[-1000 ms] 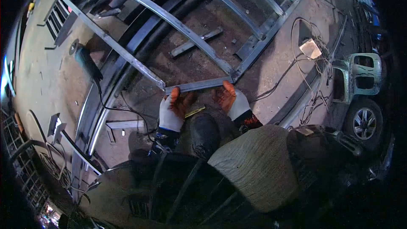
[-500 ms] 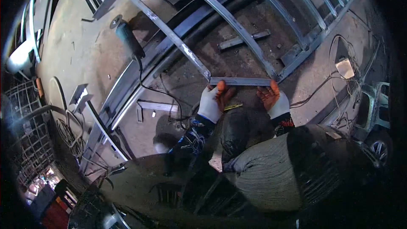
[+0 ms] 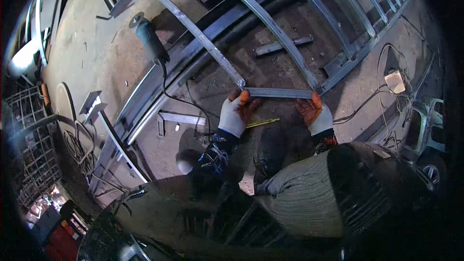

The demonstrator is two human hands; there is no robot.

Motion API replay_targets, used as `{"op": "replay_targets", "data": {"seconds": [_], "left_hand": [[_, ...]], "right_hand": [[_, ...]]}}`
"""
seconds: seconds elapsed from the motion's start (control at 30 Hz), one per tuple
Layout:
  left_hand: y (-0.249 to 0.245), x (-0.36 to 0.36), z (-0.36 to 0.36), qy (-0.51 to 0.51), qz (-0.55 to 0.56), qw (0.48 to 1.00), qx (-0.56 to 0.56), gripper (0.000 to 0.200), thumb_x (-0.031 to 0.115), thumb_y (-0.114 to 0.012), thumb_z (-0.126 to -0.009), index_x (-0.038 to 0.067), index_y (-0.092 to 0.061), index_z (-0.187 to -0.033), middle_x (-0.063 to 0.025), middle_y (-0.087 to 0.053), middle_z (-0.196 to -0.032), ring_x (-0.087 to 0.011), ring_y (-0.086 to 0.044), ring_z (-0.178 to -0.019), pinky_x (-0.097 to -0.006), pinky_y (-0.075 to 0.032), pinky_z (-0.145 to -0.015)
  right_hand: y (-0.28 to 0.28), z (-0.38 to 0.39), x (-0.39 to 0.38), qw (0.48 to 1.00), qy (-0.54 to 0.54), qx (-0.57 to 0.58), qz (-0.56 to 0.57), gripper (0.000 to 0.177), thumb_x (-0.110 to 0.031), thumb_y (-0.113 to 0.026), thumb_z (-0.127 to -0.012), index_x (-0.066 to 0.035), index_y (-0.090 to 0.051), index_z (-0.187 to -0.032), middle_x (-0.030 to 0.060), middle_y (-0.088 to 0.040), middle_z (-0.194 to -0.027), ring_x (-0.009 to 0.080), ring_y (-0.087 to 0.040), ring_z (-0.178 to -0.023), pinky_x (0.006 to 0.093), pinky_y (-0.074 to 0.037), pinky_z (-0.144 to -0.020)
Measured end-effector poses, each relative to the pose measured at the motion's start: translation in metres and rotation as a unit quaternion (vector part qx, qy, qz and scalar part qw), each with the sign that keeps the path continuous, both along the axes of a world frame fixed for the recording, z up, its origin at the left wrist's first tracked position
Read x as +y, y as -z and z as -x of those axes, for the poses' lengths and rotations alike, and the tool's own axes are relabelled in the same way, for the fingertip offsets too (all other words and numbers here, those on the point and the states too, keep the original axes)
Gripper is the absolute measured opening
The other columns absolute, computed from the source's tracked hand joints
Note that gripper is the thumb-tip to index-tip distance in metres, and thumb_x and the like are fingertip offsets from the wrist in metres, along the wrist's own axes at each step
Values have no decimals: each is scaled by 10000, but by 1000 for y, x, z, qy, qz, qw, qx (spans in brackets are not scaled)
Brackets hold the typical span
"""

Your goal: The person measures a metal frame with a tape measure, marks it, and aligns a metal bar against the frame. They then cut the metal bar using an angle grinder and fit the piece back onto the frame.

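Observation:
A short grey steel bar lies crosswise in front of me, between the near ends of two long rails of a metal frame. My left hand, in a white glove with orange fingers, grips the bar's left end beside the corner of the left rail. At the other end, my right hand, gloved alike, pinches the bar close to where the frame's side rail meets a crosspiece. Some fingers are hidden beneath the bar. Below the bar a thin yellow strip shows near my knee.
An angle grinder stands on the floor to the left, its cord trailing toward me. A loose metal piece lies inside the frame. Angled offcuts, a wire-mesh cage and cables lie around.
My left hand has shifted slightly left along the bar's end, fingers nearer the rail corner. More of the yellow strip shows. The whole view has moved a little; the right hand keeps its hold.

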State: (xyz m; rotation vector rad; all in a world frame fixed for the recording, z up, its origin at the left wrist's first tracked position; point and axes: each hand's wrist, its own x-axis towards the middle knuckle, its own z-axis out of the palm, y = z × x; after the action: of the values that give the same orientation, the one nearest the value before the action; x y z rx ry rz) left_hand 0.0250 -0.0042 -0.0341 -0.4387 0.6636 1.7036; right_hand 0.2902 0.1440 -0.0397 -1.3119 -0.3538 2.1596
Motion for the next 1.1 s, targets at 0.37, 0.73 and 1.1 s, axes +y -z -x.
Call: {"op": "replay_targets", "data": {"seconds": [0.37, 0.73, 1.1], "left_hand": [[0, -3, -4, 90, 7, 990, 107, 456, 75, -668, -965, 48, -520, -1395, -123, -632, -1277, -293, -633, -1173, -508, -523, -1054], [16, 0, 5, 82, -132, 985, 72, 675, 205, -758, -919, 95, -433, -1500, -163, -518, -1458, -331, -543, -1318, -456, -495, -1088], [37, -1, 7, 93, -117, 986, 73, 476, 76, -740, -920, 96, -545, -1353, -90, -615, -1308, -295, -599, -1240, -550, -466, -1117]], "right_hand": [[-8, 7, -1, 1000, 20, -13, -11, 227, -284, -677, -996, -79, -634, -1083, 73, -690, -1023, 260, -707, -945, 469, -612, -858], [-13, 8, -3, 1000, 8, -11, -7, 283, -309, -648, -1014, -52, -606, -1123, 100, -672, -1046, 271, -694, -984, 456, -591, -876], [-21, 13, -3, 999, 15, -33, 0, 295, -303, -663, -1004, -50, -627, -1151, 107, -703, -997, 252, -702, -947, 411, -580, -798]]}}
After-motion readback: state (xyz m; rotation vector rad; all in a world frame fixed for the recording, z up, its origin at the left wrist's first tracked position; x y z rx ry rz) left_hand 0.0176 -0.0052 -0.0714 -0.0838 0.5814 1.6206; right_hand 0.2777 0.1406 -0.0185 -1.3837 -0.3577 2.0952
